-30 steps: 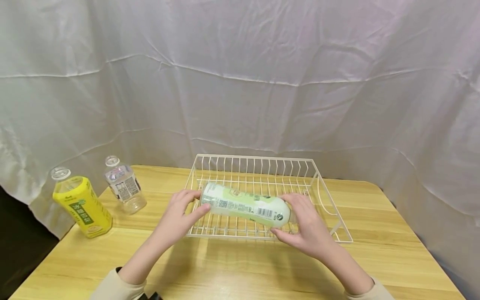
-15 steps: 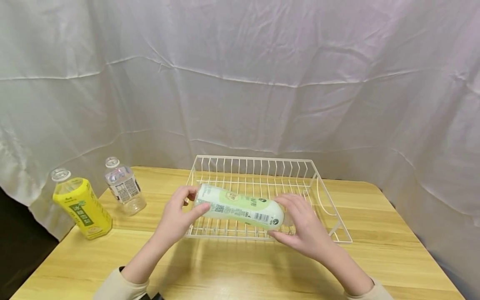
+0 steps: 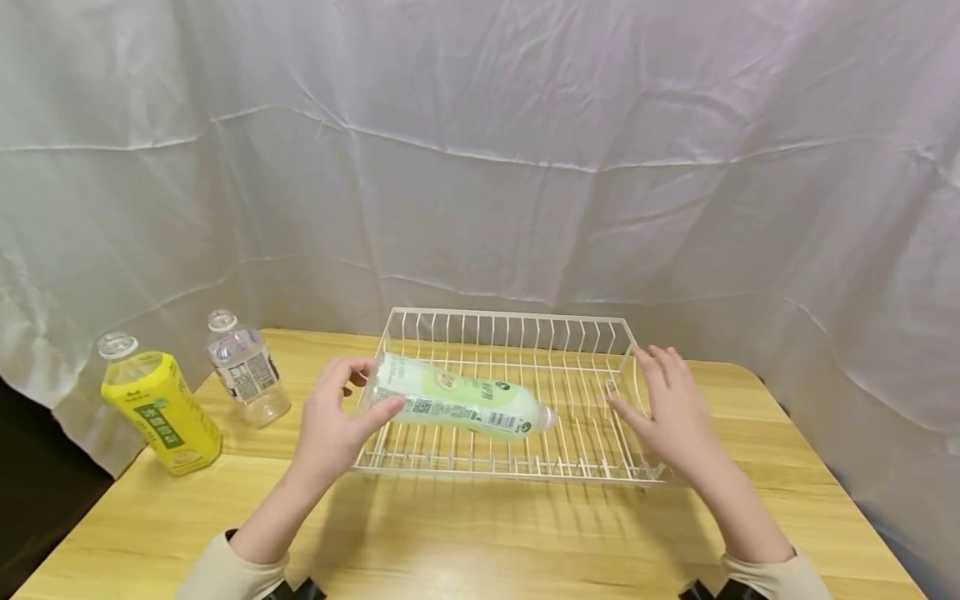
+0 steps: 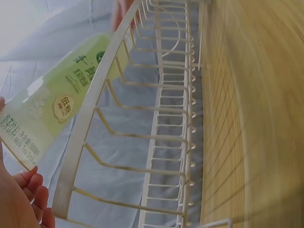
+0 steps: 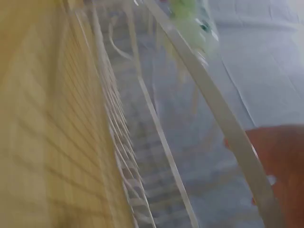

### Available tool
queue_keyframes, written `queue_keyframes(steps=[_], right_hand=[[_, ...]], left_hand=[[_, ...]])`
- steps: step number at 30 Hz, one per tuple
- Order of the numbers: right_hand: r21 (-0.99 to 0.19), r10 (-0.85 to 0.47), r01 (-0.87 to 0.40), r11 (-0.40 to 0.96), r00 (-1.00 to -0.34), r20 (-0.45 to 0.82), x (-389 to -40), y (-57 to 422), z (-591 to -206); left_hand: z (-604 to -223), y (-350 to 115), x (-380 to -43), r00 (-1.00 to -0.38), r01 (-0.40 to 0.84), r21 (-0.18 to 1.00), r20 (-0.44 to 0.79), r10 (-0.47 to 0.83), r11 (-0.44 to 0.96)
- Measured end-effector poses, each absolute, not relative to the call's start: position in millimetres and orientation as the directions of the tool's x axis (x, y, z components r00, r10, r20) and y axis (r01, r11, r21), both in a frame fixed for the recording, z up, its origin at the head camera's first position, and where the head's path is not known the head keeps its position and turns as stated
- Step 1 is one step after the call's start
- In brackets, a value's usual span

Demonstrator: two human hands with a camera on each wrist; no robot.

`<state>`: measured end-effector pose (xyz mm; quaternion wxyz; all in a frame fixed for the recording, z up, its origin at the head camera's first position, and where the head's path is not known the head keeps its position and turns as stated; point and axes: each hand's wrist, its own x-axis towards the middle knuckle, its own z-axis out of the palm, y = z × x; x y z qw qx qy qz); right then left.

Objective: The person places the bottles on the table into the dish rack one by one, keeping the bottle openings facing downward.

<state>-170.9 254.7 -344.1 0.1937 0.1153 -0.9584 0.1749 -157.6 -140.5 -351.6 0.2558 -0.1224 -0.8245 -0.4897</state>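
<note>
A pale green plastic milk tea bottle (image 3: 457, 398) lies on its side above the white wire rack (image 3: 510, 477), its neck pointing right. My left hand (image 3: 330, 421) grips the bottle's base end, thumb in front and fingers behind. The left wrist view shows the green label of the bottle (image 4: 59, 99) beyond the rack's rim. At the rack's right side is my right hand (image 3: 675, 408), fingers spread and holding nothing. Whether it touches the rim is unclear. In the blurred right wrist view the hand (image 5: 280, 166) is partly behind the rim.
Left of the rack, a clear bottle (image 3: 247, 371) with a printed label and a yellow-labelled bottle (image 3: 165, 417) stand on the wooden table (image 3: 465, 542). A pale grey curtain (image 3: 480, 167) hangs behind the table.
My right hand has let go of the bottle and moved right to the rack's side. My left hand has carried the bottle left, exposing its neck. The rack's front edge has shifted left.
</note>
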Motion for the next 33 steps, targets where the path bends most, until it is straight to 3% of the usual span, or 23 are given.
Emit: queue_keyframes(steps=[4,11,20,33], right_hand=[[-0.272,-0.087,-0.15,0.951,-0.969,0.232,-178,280,-344],[-0.3,-0.111,-0.124,0.946,-0.992,0.061,-186,300,-353],[-0.078,-0.152,-0.164,0.983,-0.978,0.141,-183,285,-362],[-0.091,-0.158,-0.171,0.981,-0.979,0.131,-182,283,-362]], left_hand=[[-351,-143,-159,-0.815,0.476,0.719,0.577,-0.053,0.506],[-351,-146,-162,-0.775,0.503,0.671,0.63,-0.06,0.545],[-343,-148,-168,-0.728,0.523,0.596,0.684,-0.044,0.61],[-296,-99,-186,-0.731,0.521,0.505,0.681,0.054,0.688]])
